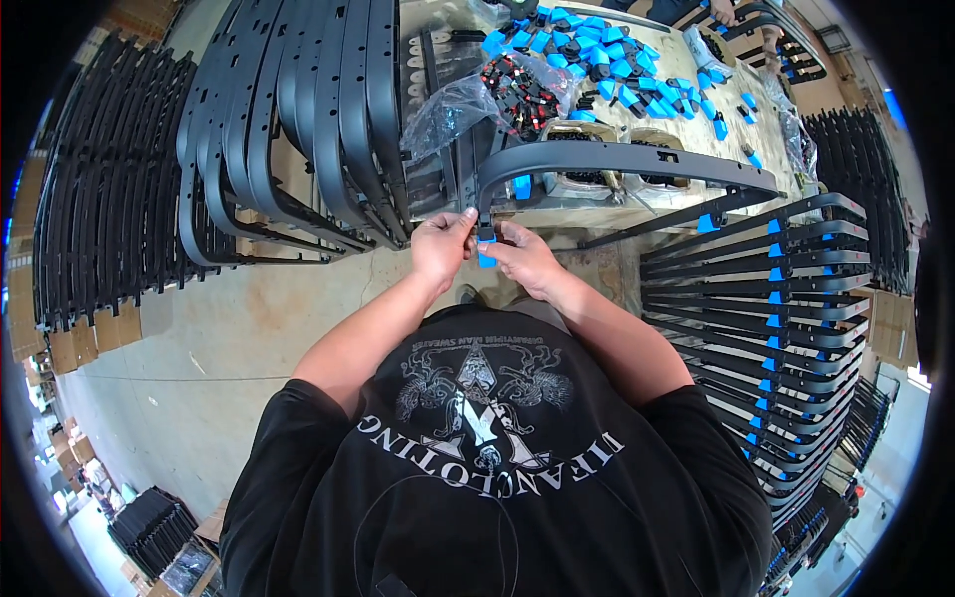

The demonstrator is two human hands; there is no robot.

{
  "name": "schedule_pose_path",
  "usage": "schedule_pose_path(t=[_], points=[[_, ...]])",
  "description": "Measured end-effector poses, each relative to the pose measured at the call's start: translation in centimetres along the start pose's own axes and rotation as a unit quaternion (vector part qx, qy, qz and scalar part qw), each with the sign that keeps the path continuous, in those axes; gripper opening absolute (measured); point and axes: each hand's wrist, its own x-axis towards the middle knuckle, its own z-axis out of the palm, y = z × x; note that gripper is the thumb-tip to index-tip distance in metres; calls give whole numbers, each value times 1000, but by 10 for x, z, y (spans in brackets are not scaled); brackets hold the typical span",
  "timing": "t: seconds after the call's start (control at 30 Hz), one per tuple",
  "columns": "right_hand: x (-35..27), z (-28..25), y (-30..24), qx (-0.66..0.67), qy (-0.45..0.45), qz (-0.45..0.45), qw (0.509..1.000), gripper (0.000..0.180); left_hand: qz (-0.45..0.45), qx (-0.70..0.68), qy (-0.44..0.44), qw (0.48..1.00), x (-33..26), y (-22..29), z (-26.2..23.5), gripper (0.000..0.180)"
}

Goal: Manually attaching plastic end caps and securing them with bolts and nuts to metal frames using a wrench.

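Note:
A curved black metal frame lies across the front of the workbench, one bent end hanging over the edge toward me. At that end sits a bright blue plastic piece. My right hand is closed on it, thumb and fingers pinching from the right. From the left, my left hand is closed against the same end of the frame, with its thumb pointing up along the bar. The fingers partly hide where the blue piece meets the frame. A second blue piece shows near the frame's right end.
Loose blue and black plastic pieces cover the bench top. Near them lie a plastic bag of small black and red parts and trays of dark hardware. Black frames stand at left; more with blue pieces stack at right. Another person's hand shows beyond.

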Motion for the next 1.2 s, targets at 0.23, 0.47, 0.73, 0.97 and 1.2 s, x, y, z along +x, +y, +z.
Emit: schedule_pose_path(t=[0.23,0.47,0.73,0.97,1.2], points=[[3,-7,12,-36,52,-43,997,37,292,233,42,927,-11,-30,-12,21],[-20,-24,-14,293,-3,67,954,44,306,355,-84,879,-54,22,1,14],[-33,-22,-21,300,-57,34,952,48,436,468,-161,752,-47,23,10,28],[-39,-27,-12,267,-112,36,957,41,297,419,-222,829,-39,14,8,23],[-40,-28,-7,183,-64,44,980,23,344,372,-207,837,-42,9,4,21]])
